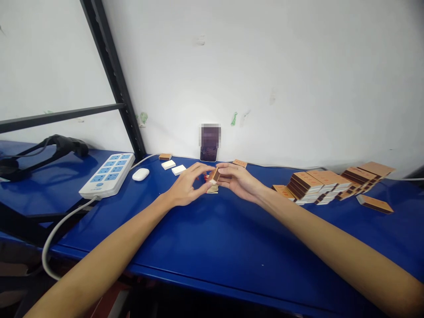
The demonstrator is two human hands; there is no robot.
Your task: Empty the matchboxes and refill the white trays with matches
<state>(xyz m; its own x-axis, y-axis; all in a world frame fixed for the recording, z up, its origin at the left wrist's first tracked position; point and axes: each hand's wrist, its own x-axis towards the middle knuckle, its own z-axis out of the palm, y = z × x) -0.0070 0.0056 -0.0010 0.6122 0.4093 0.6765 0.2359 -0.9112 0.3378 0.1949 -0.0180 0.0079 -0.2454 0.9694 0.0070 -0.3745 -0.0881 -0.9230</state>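
A brown-and-tan matchbox (214,176) is held tilted above the table, between my two hands. My right hand (240,180) grips it with thumb and fingers from the right. From the other side, the thumb and forefinger of my left hand (188,184) close around its near and far ends. Under the box lies a small pile of matches (212,189), some with red heads, partly hidden by my hands. Another matchbox (240,163) sits just behind my right hand. Two white matchbox trays (168,164) lie beyond my left hand, near a closed-looking matchbox (165,157).
Stacked matchboxes (309,182) fill the right side of the blue table (205,247), with a single matchbox (376,204) before them. At left are a power strip (107,175), a white earbud case (140,174) and a black headset (62,145). A phone (209,152) leans on the wall.
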